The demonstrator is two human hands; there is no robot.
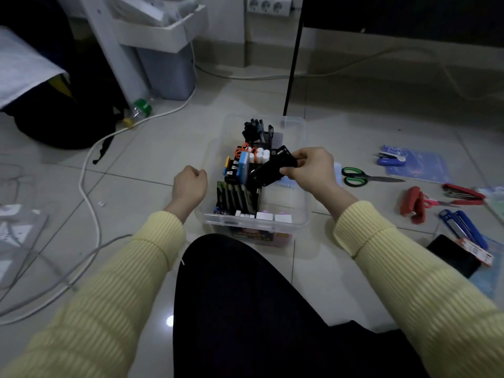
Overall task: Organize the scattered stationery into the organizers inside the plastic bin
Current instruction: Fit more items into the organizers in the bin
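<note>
Dim, cool indoor light; floor glare, soft blur, wide-angle bending at edges.

Tiled floor (163, 148) with white cable (90, 159) snaking across, green-capped clear bottle (141, 107) beside black bag (68, 124), wall sockets (268, 6) up top, grey bin (169, 72) under white shelf (161, 34), black phone (454, 257) far right.

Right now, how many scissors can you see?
3: green scissors on the floor, pink scissors by the red stapler, orange scissors inside the bin; others may be hidden.
</note>
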